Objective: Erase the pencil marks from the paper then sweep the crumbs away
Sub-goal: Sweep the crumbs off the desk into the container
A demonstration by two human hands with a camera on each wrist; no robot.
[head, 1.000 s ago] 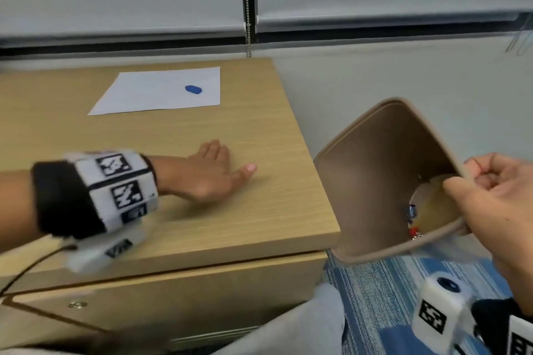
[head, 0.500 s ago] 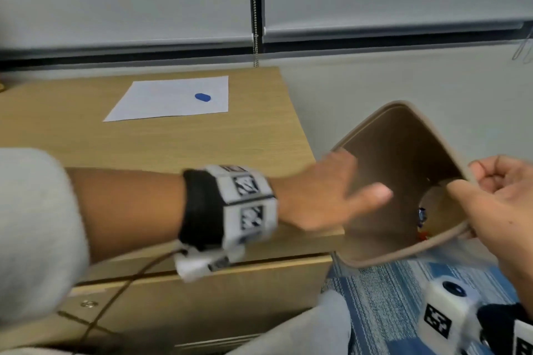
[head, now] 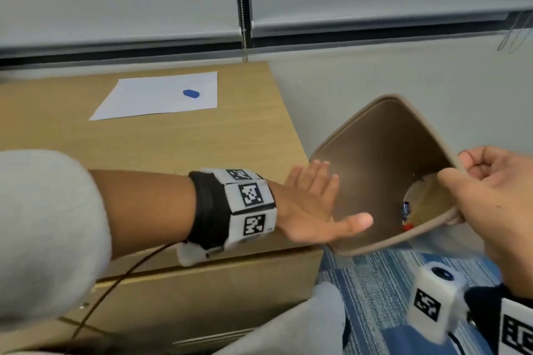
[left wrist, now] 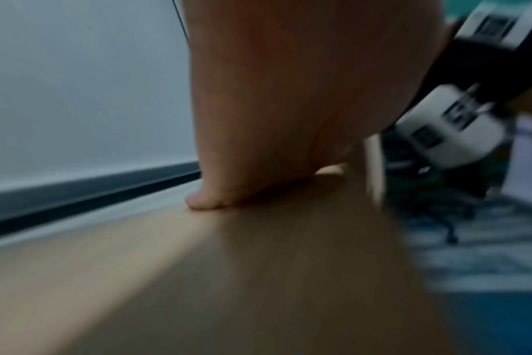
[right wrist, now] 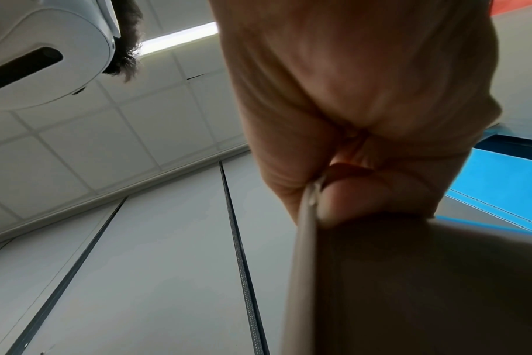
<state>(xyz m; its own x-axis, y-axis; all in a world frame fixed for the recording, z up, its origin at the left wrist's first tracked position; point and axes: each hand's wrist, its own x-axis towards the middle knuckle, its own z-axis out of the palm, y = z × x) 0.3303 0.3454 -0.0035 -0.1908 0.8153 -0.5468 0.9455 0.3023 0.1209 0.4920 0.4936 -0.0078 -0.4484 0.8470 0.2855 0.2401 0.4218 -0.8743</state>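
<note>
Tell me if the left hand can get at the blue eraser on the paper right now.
Probably yes: the left hand is open at the desk's edge, and bare desktop lies between it and the blue eraser.

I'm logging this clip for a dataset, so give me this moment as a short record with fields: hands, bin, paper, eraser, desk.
left hand: left hand flat, fingers straight, at the desk's right edge beside the bin's mouth
right hand: right hand grips the bin's rim
bin: brown bin tilted, mouth toward the desk, small items inside
paper: white paper flat at the desk's far side
eraser: blue eraser lying on the paper
desk: wooden desk
</note>
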